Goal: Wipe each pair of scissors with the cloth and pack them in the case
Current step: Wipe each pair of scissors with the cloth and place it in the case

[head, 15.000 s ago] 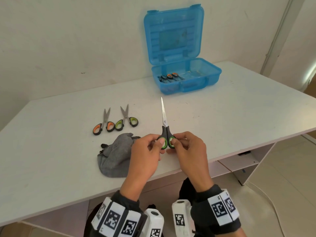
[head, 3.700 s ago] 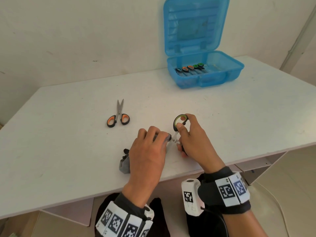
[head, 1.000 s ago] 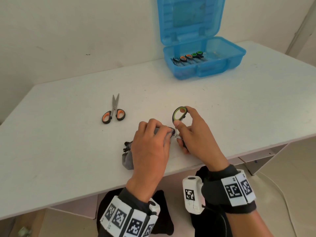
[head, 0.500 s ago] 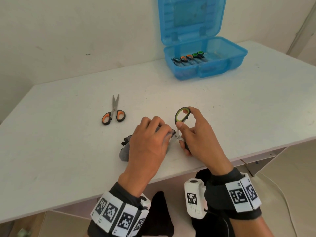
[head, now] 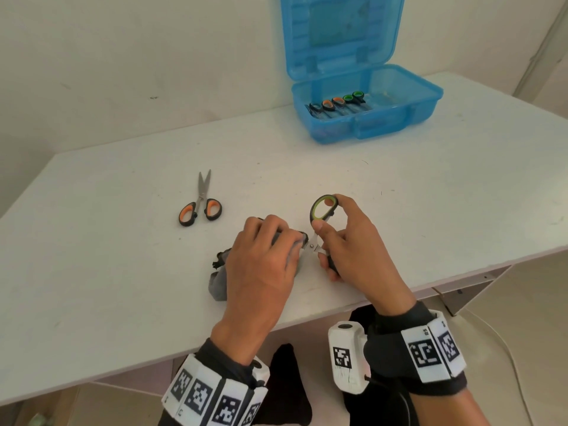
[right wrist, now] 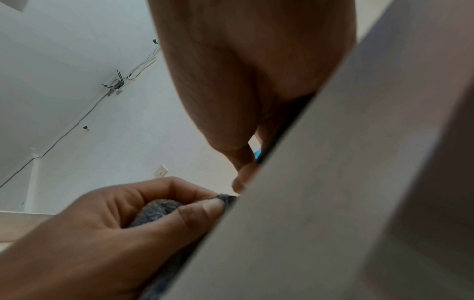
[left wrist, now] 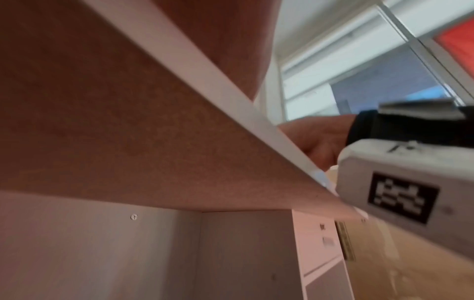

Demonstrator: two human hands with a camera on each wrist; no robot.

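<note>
My right hand holds green-handled scissors spread open near the table's front edge, thumb and forefinger pinching the upper loop. My left hand grips the grey cloth bunched around the blades, which are hidden under it. In the right wrist view the left hand pinches the cloth at the table edge. Orange-handled scissors lie shut on the table to the left. The blue case stands open at the back with several scissors lined up inside.
The white table ends just behind my wrists; a wall runs behind it. The left wrist view shows only the table's underside and the right wrist's camera housing.
Over the last second my hands have stayed in place; the left hand keeps working the cloth along the blades and the upper green loop has lifted slightly.
</note>
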